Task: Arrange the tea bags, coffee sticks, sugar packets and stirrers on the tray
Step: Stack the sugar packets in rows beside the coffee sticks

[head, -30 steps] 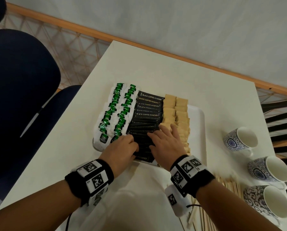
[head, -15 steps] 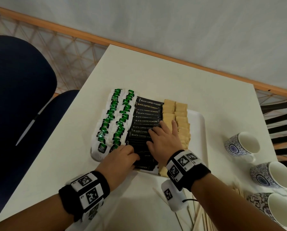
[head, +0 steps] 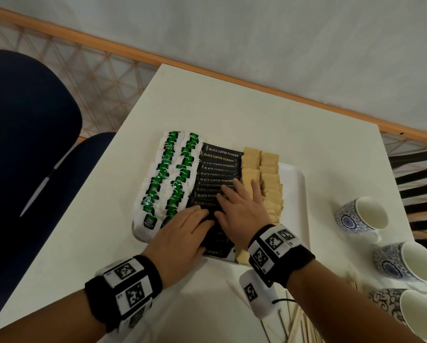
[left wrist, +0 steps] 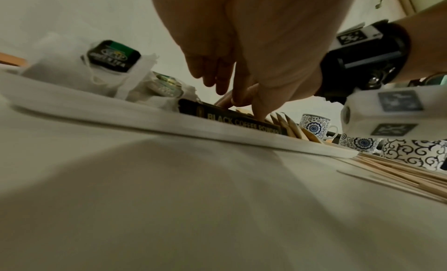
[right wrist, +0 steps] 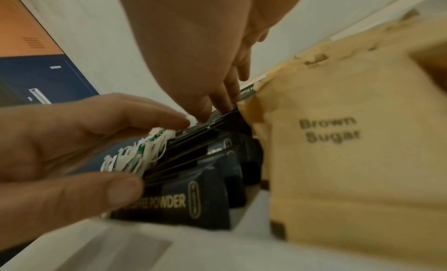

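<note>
White tray [head: 297, 194] carries two rows of green-tagged tea bags [head: 169, 179], overlapping black coffee sticks [head: 217, 169] and brown sugar packets [head: 262, 174], while wooden stirrers [head: 299, 323] lie loose just beside it.

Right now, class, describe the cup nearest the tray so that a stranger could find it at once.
Start at the white tray on the table, then look right to three patterned cups. The cup nearest the tray is the farthest one from the person. It bears blue flower medallions, unlike the black-scrolled cup closest to the person.
</note>
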Demonstrator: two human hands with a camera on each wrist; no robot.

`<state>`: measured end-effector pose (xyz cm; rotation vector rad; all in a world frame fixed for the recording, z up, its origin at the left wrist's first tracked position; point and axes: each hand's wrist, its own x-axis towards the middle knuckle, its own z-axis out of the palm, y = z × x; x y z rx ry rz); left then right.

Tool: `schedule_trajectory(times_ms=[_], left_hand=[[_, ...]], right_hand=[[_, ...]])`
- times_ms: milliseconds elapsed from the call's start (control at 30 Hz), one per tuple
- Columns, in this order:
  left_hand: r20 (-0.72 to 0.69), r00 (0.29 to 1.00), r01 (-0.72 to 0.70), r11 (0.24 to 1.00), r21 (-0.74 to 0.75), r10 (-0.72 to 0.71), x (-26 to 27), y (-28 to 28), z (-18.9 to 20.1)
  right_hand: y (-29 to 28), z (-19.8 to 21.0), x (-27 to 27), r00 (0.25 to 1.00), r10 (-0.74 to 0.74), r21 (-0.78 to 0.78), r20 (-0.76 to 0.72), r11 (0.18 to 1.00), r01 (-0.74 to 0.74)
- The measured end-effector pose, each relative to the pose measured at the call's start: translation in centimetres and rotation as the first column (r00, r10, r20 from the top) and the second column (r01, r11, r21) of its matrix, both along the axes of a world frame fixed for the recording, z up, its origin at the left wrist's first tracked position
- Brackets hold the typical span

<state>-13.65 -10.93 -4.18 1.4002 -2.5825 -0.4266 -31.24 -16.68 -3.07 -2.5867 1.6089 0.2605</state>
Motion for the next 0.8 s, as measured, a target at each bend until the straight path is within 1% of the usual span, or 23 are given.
schedule_trajectory(times_ms=[100, 167, 233, 300, 433, 567, 633, 800], left_hand=[[0.147, 0.988, -0.052, 0.999, 0.003, 0.051, -0.5, -0.5, -0.3], [0.205, 0.976, -0.087, 0.996, 0.033, 0.079, -1.2, -0.9, 0.0], [0.246, 0.967, -0.094, 0.992, 0.089, 0.069, -2.1, -1.4, 0.5], [0.253, 0.966, -0.089, 0.988, 0.127, 0.054, -2.6, -2.0, 0.5], [0.296, 0.954, -0.104, 0.970, 0.220, 0.035, -3.0, -2.4, 0.3], [0.307, 0.952, -0.077, 0.961, 0.266, -0.009, -3.0, -2.3, 0.1], [0.307, 0.951, -0.060, 0.963, 0.264, -0.025, -3.0, -2.3, 0.0], [0.342, 0.938, -0.032, 0.970, 0.242, -0.055, -3.1, -2.3, -0.9]], right_hand=[[0.7, 0.2, -0.2, 1.000, -0.018, 0.005, 0.011, 1.000, 0.018], [0.9, 0.5, -0.8, 0.993, -0.066, -0.062, 0.099, 0.995, 0.073], [1.4, 1.4, -2.1, 0.969, -0.137, -0.096, 0.207, 0.983, 0.159], [2.1, 2.3, -3.8, 0.935, -0.226, -0.068, 0.274, 0.965, 0.253], [4.3, 2.3, -7.1, 0.903, -0.371, 0.099, 0.218, 0.929, 0.357], [6.4, 1.4, -8.5, 0.869, -0.436, 0.233, 0.235, 0.893, 0.385], [6.8, 1.3, -8.6, 0.858, -0.459, 0.269, 0.231, 0.877, 0.397], [7.0, 0.2, -8.8, 0.834, -0.503, 0.296, 0.226, 0.851, 0.434]])
